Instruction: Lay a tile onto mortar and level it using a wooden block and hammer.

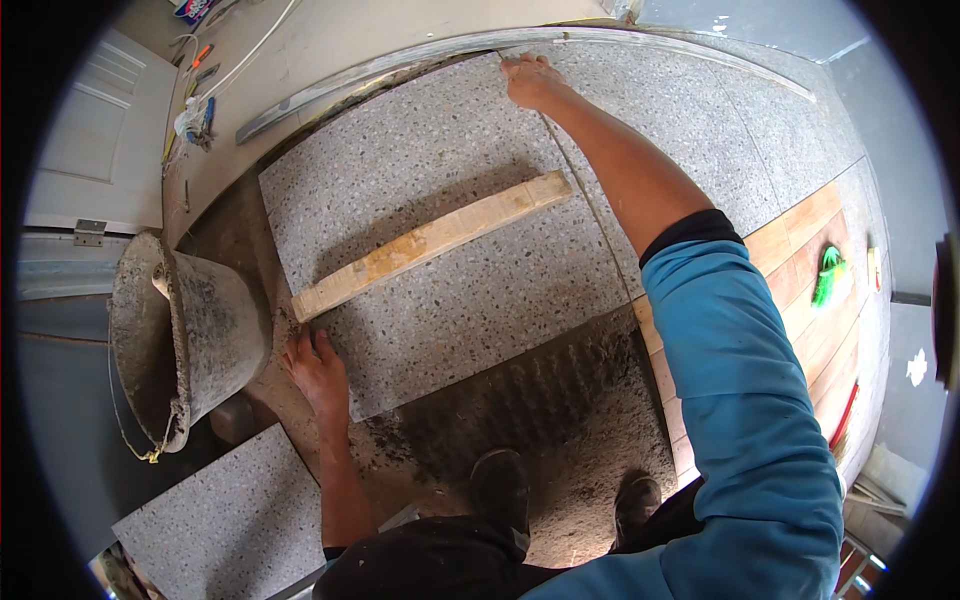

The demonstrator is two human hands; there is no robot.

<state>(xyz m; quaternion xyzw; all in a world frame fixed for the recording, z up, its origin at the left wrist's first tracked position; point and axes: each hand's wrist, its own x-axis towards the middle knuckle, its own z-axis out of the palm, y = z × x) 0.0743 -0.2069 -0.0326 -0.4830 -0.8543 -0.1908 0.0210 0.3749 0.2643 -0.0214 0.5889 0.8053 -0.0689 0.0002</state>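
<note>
A large grey speckled terrazzo tile [440, 150] lies before me, with a wooden batten [430, 245] slanting across its top. My left hand [318, 375] rests at the tile's left edge, just below the batten's near end, its fingers apart and holding nothing. Stretched far forward, my right hand [532, 80] is at the far end of the joint between this tile and the neighbouring tile [680, 130]. Its fingers are curled together against the joint, and what they hold, if anything, is hidden.
A mortar-crusted bucket [215, 325] lies tipped at the left. Below it is another speckled tile [235, 520]. Ridged dark mortar [520, 400] spreads in front of my boots [500, 490]. A long straightedge [400, 65] runs along the far side; a green brush [828, 275] sits on wood-look flooring at right.
</note>
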